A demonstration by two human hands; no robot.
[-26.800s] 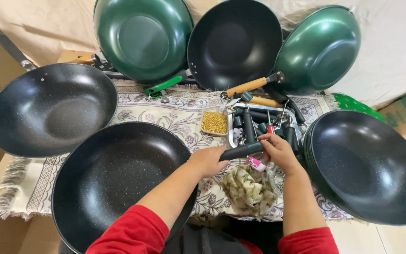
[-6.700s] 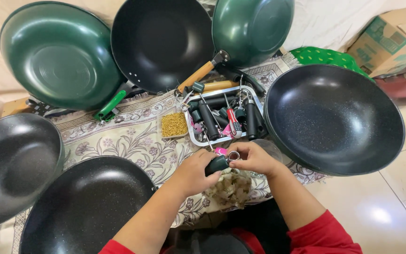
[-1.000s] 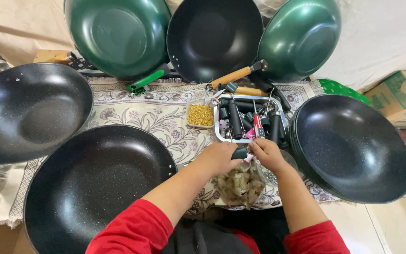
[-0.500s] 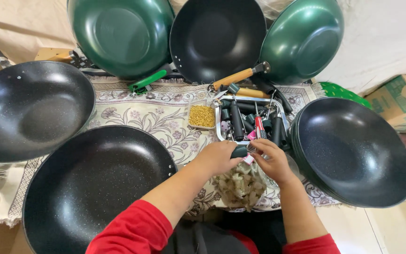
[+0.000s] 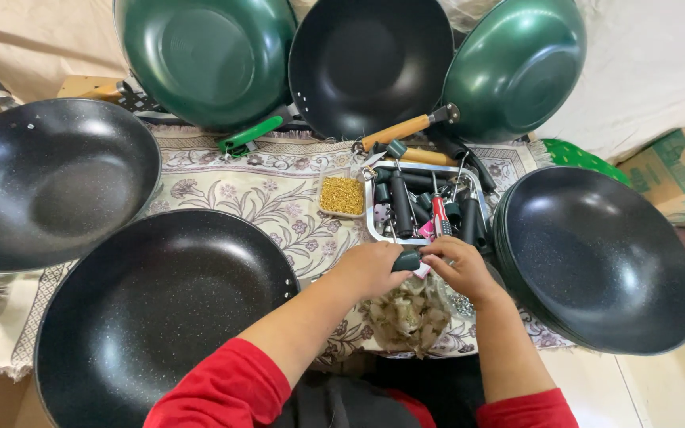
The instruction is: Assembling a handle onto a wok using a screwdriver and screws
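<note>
— What is the biggest thing around your hands?

— The black pans. One large black pan (image 5: 160, 317) lies just to the left of your left hand (image 5: 370, 269), another black pan (image 5: 600, 257) sits just right of your right hand (image 5: 457, 265), and a third black pan (image 5: 49, 182) lies farther off to the left. Beyond your hands, three more stand tilted in a row: a green pan (image 5: 208, 55), a black one (image 5: 370, 63) and a second green one (image 5: 513, 67).

— And under them?

— A flowered mat (image 5: 255, 186) spreads beneath everything, ahead of and below your hands.

— What lies closer in?

— Just ahead of your fingers is a metal tray (image 5: 382, 230) of dark handles, with a red-handled screwdriver (image 5: 439, 214) among them. Left of the tray sits a small box of brass screws (image 5: 342, 194). Right below your hands is a crumpled plastic bag (image 5: 410, 313).

— What do you hold?

— A short dark handle (image 5: 407, 260), pinched between both hands. Your left hand is closed on its left end, your right hand's fingertips are closed on its right end.
</note>
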